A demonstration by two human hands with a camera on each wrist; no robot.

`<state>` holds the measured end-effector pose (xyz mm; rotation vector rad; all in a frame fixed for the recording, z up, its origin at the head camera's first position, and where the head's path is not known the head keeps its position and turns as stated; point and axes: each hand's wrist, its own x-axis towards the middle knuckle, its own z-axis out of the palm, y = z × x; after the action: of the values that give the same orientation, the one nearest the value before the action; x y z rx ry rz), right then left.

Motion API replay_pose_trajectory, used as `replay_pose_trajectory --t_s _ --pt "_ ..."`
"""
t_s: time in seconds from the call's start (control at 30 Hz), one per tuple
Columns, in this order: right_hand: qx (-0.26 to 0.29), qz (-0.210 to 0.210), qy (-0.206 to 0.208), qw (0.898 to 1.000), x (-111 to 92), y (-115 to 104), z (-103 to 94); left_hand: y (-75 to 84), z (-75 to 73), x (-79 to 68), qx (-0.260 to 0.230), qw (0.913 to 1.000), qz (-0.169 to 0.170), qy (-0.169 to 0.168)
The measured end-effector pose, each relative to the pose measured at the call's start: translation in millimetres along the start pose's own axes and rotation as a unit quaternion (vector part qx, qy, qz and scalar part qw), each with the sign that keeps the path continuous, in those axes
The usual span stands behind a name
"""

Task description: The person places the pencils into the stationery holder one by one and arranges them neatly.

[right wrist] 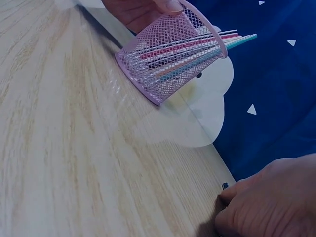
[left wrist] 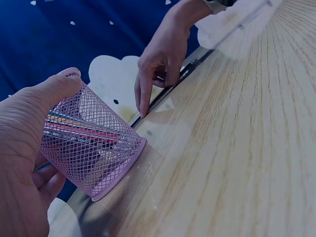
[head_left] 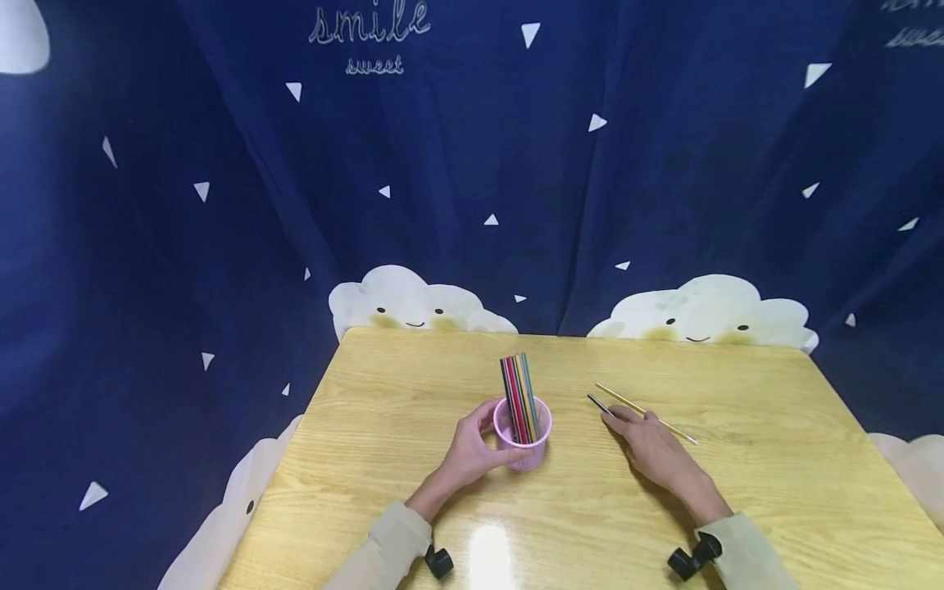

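Observation:
A pink mesh pencil cup stands on the table, gripped by my left hand with thumb and fingers around its side. Several colored pencils lean inside it, black, red, yellow and blue among them. Over to the right, my right hand has its fingers down at the tabletop on a black pencil, whose end sticks out past the fingertips. Most of that pencil is hidden under the hand in the head view. A yellow pencil lies on the table just beyond this hand, partly covered by it.
The light wooden table carries the cup and pencils. Behind it hangs a dark blue curtain with white triangles and clouds. A small black device is strapped at the left wrist, another at the right.

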<state>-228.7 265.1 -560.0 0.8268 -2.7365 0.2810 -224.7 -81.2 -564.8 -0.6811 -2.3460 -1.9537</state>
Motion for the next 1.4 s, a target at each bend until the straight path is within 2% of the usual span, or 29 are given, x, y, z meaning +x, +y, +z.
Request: replay_pose_trajectory --t_s 0.27,0.37,0.57,0.6,0.7,1.0,1.17,1.4 --pt "0.021 -0.009 -0.009 1.000 0.4 1.1 0.3 -0.4 1.3 -0.6 -0.022 0.9997 0.002 -0.001" --pt "0.024 -0.002 -0.017 1.000 -0.4 0.2 -1.3 7.5 1.4 -1.2 -0.021 0.9997 -0.001 -0.007" --pt "0.027 0.031 -0.072 0.997 0.4 -1.9 -11.8 6.0 0.9 -1.7 -0.014 0.9999 0.001 -0.002" --pt "0.029 0.034 -0.082 0.996 1.1 -1.4 -13.1 1.2 1.1 -1.2 -0.013 0.9999 0.000 0.000" --pt "0.034 0.029 -0.095 0.994 3.3 1.2 -14.9 1.2 0.3 -0.7 -0.012 0.9999 -0.003 0.001" --pt "0.071 -0.011 -0.080 0.994 5.7 4.0 -12.1 -0.7 0.6 -0.9 -0.011 0.9999 -0.003 -0.001" --pt "0.066 -0.025 -0.065 0.995 7.6 4.7 -10.5 -0.6 0.9 -1.1 -0.001 1.0000 -0.002 -0.001" --pt "0.051 -0.025 -0.073 0.996 11.3 6.6 -15.6 0.8 0.8 -0.6 -0.010 0.9999 0.001 -0.002"
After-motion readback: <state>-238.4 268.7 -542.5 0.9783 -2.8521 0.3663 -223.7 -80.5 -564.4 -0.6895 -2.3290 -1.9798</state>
